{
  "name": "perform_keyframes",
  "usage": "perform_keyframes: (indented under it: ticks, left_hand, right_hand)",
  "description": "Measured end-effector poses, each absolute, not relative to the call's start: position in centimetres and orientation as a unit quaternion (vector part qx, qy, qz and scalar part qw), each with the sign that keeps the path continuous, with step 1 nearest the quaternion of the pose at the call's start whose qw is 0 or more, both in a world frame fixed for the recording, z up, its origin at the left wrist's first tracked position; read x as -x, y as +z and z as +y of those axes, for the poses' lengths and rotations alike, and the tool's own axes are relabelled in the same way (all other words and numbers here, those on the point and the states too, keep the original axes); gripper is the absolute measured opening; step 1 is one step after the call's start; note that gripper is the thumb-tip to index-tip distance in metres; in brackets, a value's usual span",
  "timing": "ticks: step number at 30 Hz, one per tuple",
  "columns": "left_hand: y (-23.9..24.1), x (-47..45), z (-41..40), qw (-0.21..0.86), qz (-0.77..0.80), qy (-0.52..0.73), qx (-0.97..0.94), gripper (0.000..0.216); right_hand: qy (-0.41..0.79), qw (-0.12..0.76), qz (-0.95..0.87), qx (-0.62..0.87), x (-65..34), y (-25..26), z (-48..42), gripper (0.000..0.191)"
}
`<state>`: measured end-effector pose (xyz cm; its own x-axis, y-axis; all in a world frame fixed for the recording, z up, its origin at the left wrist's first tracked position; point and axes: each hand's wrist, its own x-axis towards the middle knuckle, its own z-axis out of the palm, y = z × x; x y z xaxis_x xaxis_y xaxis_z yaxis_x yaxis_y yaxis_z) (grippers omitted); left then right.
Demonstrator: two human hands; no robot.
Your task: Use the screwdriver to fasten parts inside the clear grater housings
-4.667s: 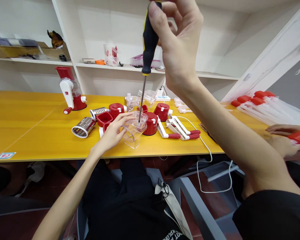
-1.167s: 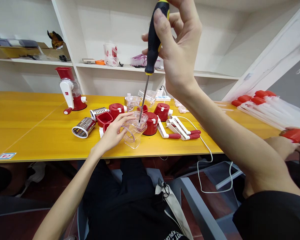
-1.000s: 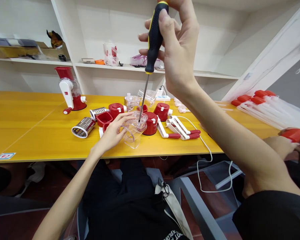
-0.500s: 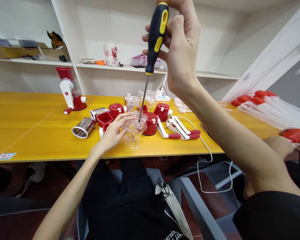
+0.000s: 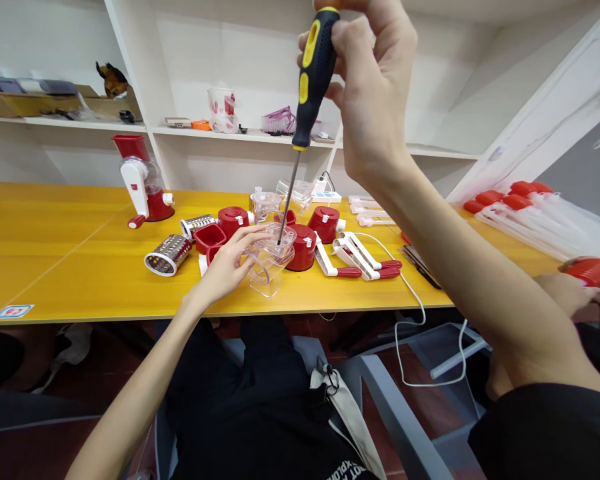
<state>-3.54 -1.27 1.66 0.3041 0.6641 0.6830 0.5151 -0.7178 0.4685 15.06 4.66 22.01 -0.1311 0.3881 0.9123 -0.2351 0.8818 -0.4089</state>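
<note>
While your right hand (image 5: 370, 87) closes its fingers around the black-and-yellow handle of the screwdriver (image 5: 311, 80), your left hand (image 5: 230, 263) cups the clear plastic housing (image 5: 270, 261) on the yellow table (image 5: 80, 280), fingers loosely curled. The tool stands near upright (handle tilted slightly right), tip down inside the housing's top opening.

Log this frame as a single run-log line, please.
right hand: grips screwdriver, tip down in clear housing | left hand: steadies clear housing on yellow table | nearby: red bases, grater drum
</note>
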Motion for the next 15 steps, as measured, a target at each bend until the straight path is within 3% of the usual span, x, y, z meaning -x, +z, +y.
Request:
perform_keyframes:
  ticks: [2, 5, 8, 11, 14, 15]
  left_hand:
    - [1.69, 3.50, -1.31, 0.080, 0.366, 0.462, -0.804, 0.051]
    - [1.73, 3.45, -1.37, 0.081, 0.362, 0.463, -0.805, 0.050]
    - [1.74, 3.44, -1.37, 0.083, 0.361, 0.463, -0.805, 0.050]
    - [1.71, 3.44, -1.34, 0.081, 0.361, 0.463, -0.805, 0.049]
    - [1.72, 3.42, -1.33, 0.080, 0.362, 0.464, -0.804, 0.049]
    - [1.73, 3.41, -1.35, 0.080, 0.362, 0.463, -0.805, 0.049]
  right_hand:
    - [0.227, 0.656, -0.718, 0.044, -14.75, 22.01, 4.54, 0.004]
    - [0.177, 0.665, -0.724, 0.049, -14.38, 22.16, 4.89, 0.013]
    - [0.152, 0.660, -0.732, 0.075, -14.53, 22.16, 5.22, 0.007]
    - [0.156, 0.655, -0.734, 0.084, -14.87, 21.83, 4.96, 0.017]
    - [0.152, 0.644, -0.744, 0.088, -15.05, 21.51, 4.52, 0.006]
    - [0.152, 0.639, -0.749, 0.089, -15.10, 21.47, 4.45, 0.011]
